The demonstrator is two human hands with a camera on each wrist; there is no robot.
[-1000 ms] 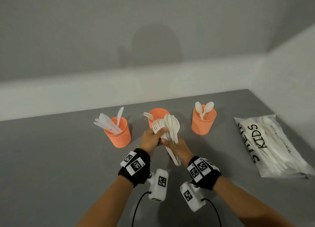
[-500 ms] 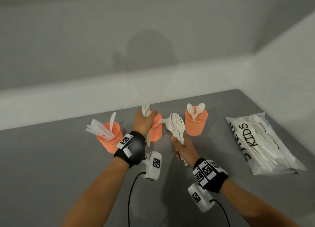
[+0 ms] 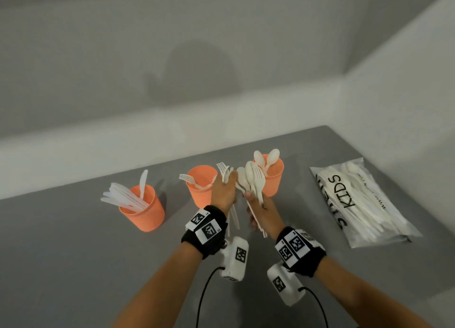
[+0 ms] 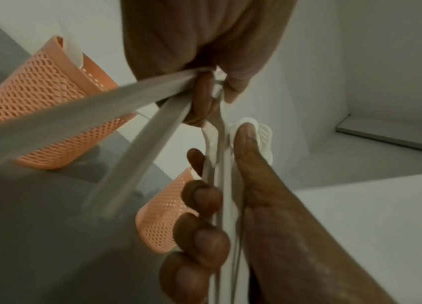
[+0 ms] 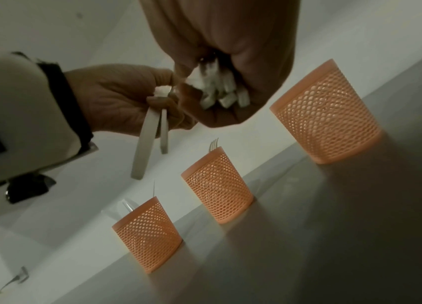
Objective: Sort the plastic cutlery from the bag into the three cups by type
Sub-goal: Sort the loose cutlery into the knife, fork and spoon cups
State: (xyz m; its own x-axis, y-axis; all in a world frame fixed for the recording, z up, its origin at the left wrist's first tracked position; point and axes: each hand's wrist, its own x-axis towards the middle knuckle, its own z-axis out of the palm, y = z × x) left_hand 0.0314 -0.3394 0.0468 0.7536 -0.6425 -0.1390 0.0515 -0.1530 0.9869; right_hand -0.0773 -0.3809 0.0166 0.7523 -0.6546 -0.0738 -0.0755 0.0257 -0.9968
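Currently, items as seen:

- R hand point(image 3: 264, 210): fist round a bunch of mixed cutlery point(image 3: 253, 179), spoons + forks, heads up, handles down, long axis near upright, held over the table point(image 3: 73, 253).
- L hand point(image 3: 222, 192): pinching two forks point(image 3: 225, 171) just beside the bunch, tines up, handles hanging down.
- R wrist cam only: cut handle ends point(image 5: 224, 92) poking out under my fist; L hand's two handles apart from them.
- L wrist cam only: my fingers point(image 4: 204, 197) curled on the bunch stems.
- Cups, head cam: knife cup point(image 3: 145, 212) left, fork cup point(image 3: 200, 188) mid, spoon cup point(image 3: 273, 177) right.
- Bag point(image 3: 364, 204): far right, lying flat, more cutlery inside.
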